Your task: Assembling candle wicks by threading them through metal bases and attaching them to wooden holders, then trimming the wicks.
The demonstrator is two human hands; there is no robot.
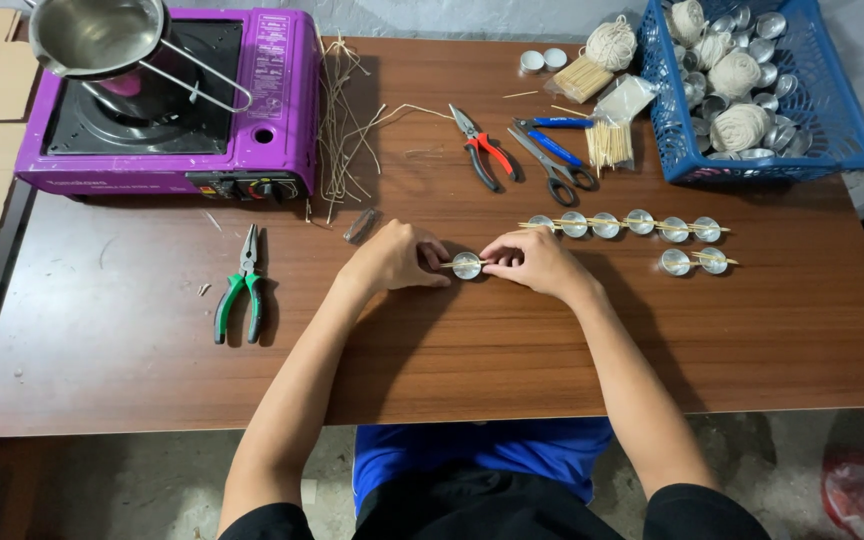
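Observation:
A small round metal cup [467,265] sits on the brown table [132,350] between my two hands, with thin wooden sticks laid across its top. My left hand [399,257] pinches the sticks at the cup's left side. My right hand [530,259] pinches them at the right side. Just beyond my right hand, a row of several similar cups [624,224] lies with sticks across them, and two more cups [693,262] sit below that row.
A purple portable gas stove [177,110] with a steel pot [97,35] stands back left. Green-handled pliers [240,288], red-handled pliers [484,148], blue-handled scissors [552,150], loose wicks [340,120], stick bundles [607,145] and a blue basket [852,130] of cups and string balls lie around.

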